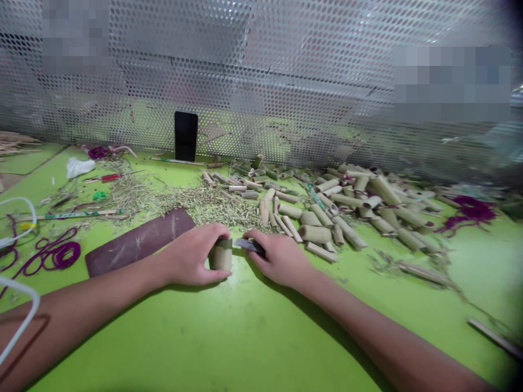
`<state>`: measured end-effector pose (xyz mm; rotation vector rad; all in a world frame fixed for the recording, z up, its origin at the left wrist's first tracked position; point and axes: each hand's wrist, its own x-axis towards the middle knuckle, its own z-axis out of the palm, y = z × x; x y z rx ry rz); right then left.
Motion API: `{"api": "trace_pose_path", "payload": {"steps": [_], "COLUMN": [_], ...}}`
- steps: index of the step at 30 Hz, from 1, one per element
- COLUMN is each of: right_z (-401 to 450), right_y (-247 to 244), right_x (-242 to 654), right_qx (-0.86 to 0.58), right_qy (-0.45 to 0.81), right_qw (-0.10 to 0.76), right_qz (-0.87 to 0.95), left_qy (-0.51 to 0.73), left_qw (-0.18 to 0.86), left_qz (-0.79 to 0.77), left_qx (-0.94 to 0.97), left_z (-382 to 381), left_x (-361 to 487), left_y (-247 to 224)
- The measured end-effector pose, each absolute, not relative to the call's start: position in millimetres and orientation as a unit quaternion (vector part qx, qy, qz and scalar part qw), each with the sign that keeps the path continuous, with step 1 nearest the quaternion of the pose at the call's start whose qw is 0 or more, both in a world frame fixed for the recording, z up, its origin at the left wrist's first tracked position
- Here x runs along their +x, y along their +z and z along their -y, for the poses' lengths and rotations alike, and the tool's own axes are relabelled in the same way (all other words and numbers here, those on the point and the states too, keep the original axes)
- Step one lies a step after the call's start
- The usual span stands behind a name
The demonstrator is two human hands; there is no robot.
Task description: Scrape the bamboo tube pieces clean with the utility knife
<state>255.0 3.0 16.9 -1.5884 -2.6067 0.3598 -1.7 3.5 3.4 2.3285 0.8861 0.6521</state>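
**A:** Bamboo piece upright on the green table, mid-table toward the near edge, left hand wrapped round it. Trimming step, probably?

**B:** Looks so. Right hand pinching a small blade just beside it. Needs steady hold. More cut pieces piled toward far right.

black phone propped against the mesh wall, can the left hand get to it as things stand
Probably not right away: the left hand is wrapped around a bamboo piece, and the black phone stands well beyond it, past the sandpaper sheet and shavings. Nothing tall blocks the way.
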Motion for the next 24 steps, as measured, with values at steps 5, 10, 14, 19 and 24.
{"api": "trace_pose_path", "payload": {"steps": [5, 10, 14, 19, 24], "right_z": [-3.1, -3.3, -3.1, -3.2, -3.0], "right_y": [17.0, 18.9, 19.5, 18.8, 18.8], "right_x": [255.0, 254.0, 253.6, 253.6, 253.4], "right_qx": [-0.508, -0.512, -0.509, -0.506, -0.509], "right_qy": [0.117, 0.122, 0.13, 0.12, 0.12], "right_qw": [0.042, 0.034, 0.034, 0.028, 0.028], "right_qz": [0.853, 0.849, 0.85, 0.854, 0.852], "left_qy": [0.239, 0.237, 0.239, 0.243, 0.242], "left_qw": [0.281, 0.276, 0.271, 0.269, 0.275], "left_qz": [-0.335, -0.33, -0.334, -0.335, -0.328], "left_qx": [0.867, 0.871, 0.87, 0.87, 0.871], "left_z": [-2.8, -2.4, -2.6, -3.5, -3.3], "left_x": [-2.4, -3.4, -3.6, -3.2, -4.5], "left_y": [1.8, 1.2, -0.8, -3.1, -3.7]}}
